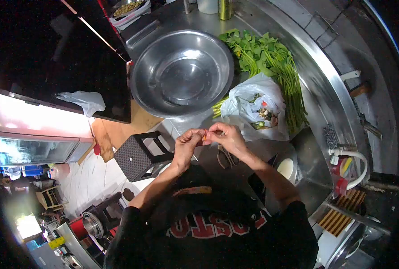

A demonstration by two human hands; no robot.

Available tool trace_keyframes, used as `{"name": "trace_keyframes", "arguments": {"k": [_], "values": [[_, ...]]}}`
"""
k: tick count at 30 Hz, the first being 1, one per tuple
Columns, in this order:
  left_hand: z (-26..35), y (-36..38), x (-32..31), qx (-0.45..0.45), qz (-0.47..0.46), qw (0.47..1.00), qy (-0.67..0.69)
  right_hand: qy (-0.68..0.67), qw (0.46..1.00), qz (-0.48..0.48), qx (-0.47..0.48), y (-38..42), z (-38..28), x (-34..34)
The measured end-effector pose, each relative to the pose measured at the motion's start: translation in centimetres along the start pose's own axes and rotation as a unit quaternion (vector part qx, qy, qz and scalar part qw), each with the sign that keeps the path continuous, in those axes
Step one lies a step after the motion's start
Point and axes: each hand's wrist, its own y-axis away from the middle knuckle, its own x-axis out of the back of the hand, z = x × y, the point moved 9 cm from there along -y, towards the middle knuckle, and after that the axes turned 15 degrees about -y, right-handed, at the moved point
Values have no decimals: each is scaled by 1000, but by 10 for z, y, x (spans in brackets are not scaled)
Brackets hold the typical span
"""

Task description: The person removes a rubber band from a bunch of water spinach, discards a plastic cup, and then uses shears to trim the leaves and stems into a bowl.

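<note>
My left hand (188, 144) and my right hand (229, 138) meet in front of my chest, fingertips pinched together. Between them is a small orange-red thing (204, 137), too small and covered to name. Just beyond my right hand lies a white plastic bag (242, 105), its mouth open on scraps with bits of red and green. A large steel basin (181, 76) stands ahead of my left hand, with only reflections on its inner surface. Behind the bag spreads a bunch of long-stemmed leafy greens (264, 56).
At the right is a sink (314, 166) with a white bowl (286, 169) at its near side. A white hose (363, 168) and a knife with a white handle (351, 75) lie along the right edge. A dark woven stool (139, 157) stands on the floor to my left.
</note>
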Motion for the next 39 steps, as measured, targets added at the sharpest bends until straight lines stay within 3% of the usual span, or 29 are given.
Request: {"name": "trace_keyframes", "arguments": {"k": [1,2,3,5,7,8,9,10,11,12,13,14,15,16,17,18,20,23,24,25,26,27,29,30,32,33,35,37,39], "values": [[-2,2,0,-9,-7,1000,-3,24,999,21,18,2,-4,-2],[-5,4,2,-9,-7,1000,-3,-148,988,29,-41,10,4,-5],[-2,8,-1,-19,-26,999,-22,-148,988,29,-41,12,9,-5],[-5,13,-3,-29,-45,998,-41,-61,996,-6,-64,13,35,-7],[-17,16,5,40,-15,999,30,-39,999,6,-16,20,37,-8],[-30,23,16,132,9,991,4,76,996,-27,-35,26,44,-11],[-30,23,27,123,28,992,4,190,978,-57,-57,32,42,-10],[-58,17,53,146,60,987,11,184,973,-85,-113,39,37,-7],[-65,7,79,93,41,990,-99,185,974,-70,-115,42,42,6],[-25,21,86,114,117,980,-118,197,980,18,-24,43,35,34],[-67,2,146,65,168,984,17,208,970,104,67,51,21,60],[-48,-5,175,-24,236,971,9,203,960,178,77,51,-14,96],[-73,-25,219,-11,223,973,64,395,857,180,279,57,-36,128],[-42,-29,220,-42,270,960,59,346,886,300,72,50,-32,187],[-11,-36,218,-14,310,950,46,268,885,380,7,48,-23,234],[5,-52,215,-30,309,950,2,541,742,385,91,43,-23,275],[11,-80,222,-51,307,949,-40,434,751,430,251,46,12,363],[4,-101,241,-138,355,910,-165,534,693,463,145,25,57,425],[3,-94,229,-113,328,925,-157,533,693,463,147,24,48,417],[4,-85,213,-87,299,939,-149,482,744,447,120,23,38,408],[21,-60,191,-75,331,923,-180,428,790,429,92,22,32,404],[20,-47,181,-76,332,923,-180,427,790,429,93,22,21,403],[3,-32,164,-63,253,960,-102,523,722,426,152,21,-4,388],[-9,-24,166,-37,257,957,-127,521,727,419,156,15,7,408],[-25,-11,165,-24,253,957,-137,582,717,379,-52,-16,65,480],[-16,-5,163,-83,252,940,-216,550,719,425,-23,-15,27,460],[12,7,150,-73,245,926,-277,524,691,498,1,2,-74,407],[8,-1,186,-60,246,940,-228,532,665,524,-3,15,-134,362],[54,7,178,-32,252,957,-142,538,598,577,143,36,-192,315]]}}
